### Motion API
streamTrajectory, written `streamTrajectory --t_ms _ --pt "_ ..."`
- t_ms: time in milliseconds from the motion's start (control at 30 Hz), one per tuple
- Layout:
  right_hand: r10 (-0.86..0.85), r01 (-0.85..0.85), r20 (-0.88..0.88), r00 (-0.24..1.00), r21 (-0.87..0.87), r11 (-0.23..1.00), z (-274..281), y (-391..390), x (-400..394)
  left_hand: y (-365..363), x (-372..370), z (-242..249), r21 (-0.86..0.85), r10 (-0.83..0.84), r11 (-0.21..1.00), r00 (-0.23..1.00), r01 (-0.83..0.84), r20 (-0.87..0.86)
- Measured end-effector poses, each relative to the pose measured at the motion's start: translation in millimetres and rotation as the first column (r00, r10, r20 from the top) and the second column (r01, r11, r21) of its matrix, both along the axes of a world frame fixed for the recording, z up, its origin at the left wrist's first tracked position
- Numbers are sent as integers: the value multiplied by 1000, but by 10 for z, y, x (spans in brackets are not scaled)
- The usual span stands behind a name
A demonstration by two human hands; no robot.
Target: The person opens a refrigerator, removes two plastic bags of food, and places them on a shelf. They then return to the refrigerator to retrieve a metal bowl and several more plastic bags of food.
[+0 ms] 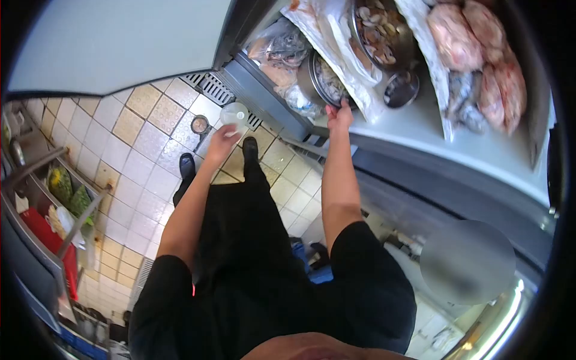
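Observation:
My left hand [222,141] is out over the floor, its fingers closed on a small round translucent plastic tub [233,114]. At the lower shelf of an open fridge, my right hand [339,114] grips the rim of a round metal pot [308,80]. Pale, chopped-looking food [327,78] shows in that pot, partly covered by a white shelf edge. Plastic bags of food [278,51] lie against the pot on its left. Higher up stands a larger metal pot [358,24] of sliced mushroom-like pieces, with a small metal bowl [401,89] next to it.
Large pieces of raw meat [474,45] sit on the shelf at upper right. The fridge door [114,45] stands wide at upper left. A floor drain grate [217,90] lies near my feet. Opened drawers [75,207] with bagged greens are at left. Another person [468,262], blurred, is at right.

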State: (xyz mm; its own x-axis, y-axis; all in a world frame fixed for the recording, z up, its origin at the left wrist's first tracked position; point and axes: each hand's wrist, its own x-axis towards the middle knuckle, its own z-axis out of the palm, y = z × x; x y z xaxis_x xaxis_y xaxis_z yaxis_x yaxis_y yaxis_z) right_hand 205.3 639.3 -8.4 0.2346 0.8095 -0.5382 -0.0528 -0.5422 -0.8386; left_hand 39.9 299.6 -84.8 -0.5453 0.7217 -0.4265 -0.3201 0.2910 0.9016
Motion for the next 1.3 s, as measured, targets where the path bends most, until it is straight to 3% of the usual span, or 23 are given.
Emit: streamTrajectory --t_ms 100,133,200,267,300,367,400,467,500,533,567,600,633,833,867,900,967,1000,1100,1167,1200,1267,1300 --pt "30 -27 31 999 -63 998 -166 195 151 1230 -84 367 84 -99 992 995 98 8" --pt "50 -44 60 997 -95 995 -191 249 177 1685 -107 412 123 -78 987 983 100 -168" --pt "95 -86 63 993 -134 987 -204 296 263 2548 -61 516 220 59 973 998 -63 23" --pt "131 -132 -21 991 -73 989 -238 293 289 3178 -148 407 34 -72 997 995 75 -71" --pt "149 -152 -64 987 -44 987 -264 279 298 3329 -75 310 69 89 995 973 -76 -215" --pt "161 -160 -113 980 22 987 -301 308 303 3402 -103 230 -184 -14 983 983 -20 -182" --pt "164 -160 -111 980 39 986 -296 301 305 3329 -80 270 -122 32 990 955 -71 -296" --pt "216 -210 -114 970 65 976 -245 236 420 3127 31 286 -63 191 976 955 -210 -226" --pt "272 -265 -135 953 72 962 -226 172 457 2852 46 401 -71 125 990 992 -124 12" --pt "339 -330 -126 932 86 940 -124 43 399 2766 156 314 -118 264 956 963 -268 -47" --pt "406 -397 -111 907 94 913 15 -101 443 2469 257 506 -45 329 944 942 -326 64" --pt "438 -433 -119 891 60 899 44 -180 505 2357 398 369 -85 357 924 922 -372 -152" --pt "509 -508 -115 853 35 860 120 -290 545 2042 466 623 -131 409 905 913 -405 0" --pt "783 -784 -51 620 -82 615 385 -1051 619 567 1273 903 -103 855 510 516 -854 -44" --pt "847 -846 -26 531 -76 528 434 -1284 593 333 1428 841 -68 903 422 426 -904 -62" --pt "896 -894 3 444 -66 443 513 -1569 562 -154 1529 1232 -156 905 403 367 -902 216" --pt "962 -966 -100 256 -73 249 645 -2188 447 -766 1889 1259 -184 952 225 176 -957 251" --pt "966 -985 -193 169 -49 162 725 -2547 414 -974 2134 943 -201 975 131 90 -971 201" --pt "950 -991 -303 -82 -73 -109 513 -3421 488 -1872 2726 1166 -96 936 -245 -261 -965 237" --pt "903 -952 -342 -261 -63 -299 471 -4132 626 -2459 3262 1201 -264 910 -346 -390 -900 140" --pt "868 -921 -354 -348 -46 -387 466 -4498 719 -2708 3388 1492 -194 875 -457 -477 -868 76" --pt "749 -783 -415 -517 -123 -609 132 -5091 1023 -3310 4234 976 -214 875 -483 -477 -849 -81" --pt "711 -777 -445 -545 -52 -628 240 -5463 1155 -3531 4618 818 -214 771 -614 -636 -760 44"
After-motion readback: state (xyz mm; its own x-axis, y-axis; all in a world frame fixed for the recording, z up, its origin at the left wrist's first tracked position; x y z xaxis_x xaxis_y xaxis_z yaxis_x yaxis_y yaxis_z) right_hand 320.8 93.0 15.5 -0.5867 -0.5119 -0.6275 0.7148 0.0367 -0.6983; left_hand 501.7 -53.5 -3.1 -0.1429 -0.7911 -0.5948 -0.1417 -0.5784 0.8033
